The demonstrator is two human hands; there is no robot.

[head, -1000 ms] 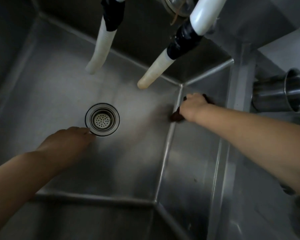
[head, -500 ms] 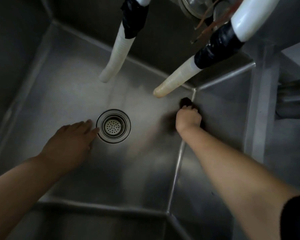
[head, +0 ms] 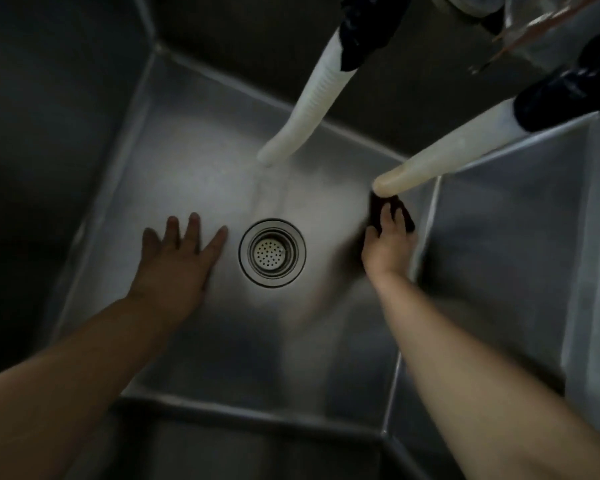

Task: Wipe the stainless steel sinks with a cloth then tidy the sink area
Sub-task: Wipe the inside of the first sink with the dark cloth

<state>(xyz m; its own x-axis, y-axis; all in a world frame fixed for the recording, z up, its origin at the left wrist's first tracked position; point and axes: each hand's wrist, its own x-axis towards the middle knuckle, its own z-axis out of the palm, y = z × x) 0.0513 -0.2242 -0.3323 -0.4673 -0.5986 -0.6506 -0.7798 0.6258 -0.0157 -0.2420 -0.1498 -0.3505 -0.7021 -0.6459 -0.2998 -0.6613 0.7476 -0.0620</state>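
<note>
I look down into a deep stainless steel sink (head: 194, 174) with a round drain strainer (head: 272, 253) in the middle of its floor. My left hand (head: 182, 258) lies flat on the sink floor just left of the drain, fingers spread and straight. My right hand (head: 388, 242) presses a dark cloth (head: 404, 213) against the floor near the right wall, with fingers straight over it. Most of the cloth is hidden under the hand.
Two white hoses wrapped with black tape hang from above: one hose (head: 302, 119) ends over the back of the floor, the other hose (head: 440, 157) ends just above the cloth. The right sink wall (head: 492, 244) rises beside my right arm.
My right hand with the cloth has come off the right corner seam onto the floor, nearer the drain. My left hand has spread its fingers flat. The view has shifted, centring the drain.
</note>
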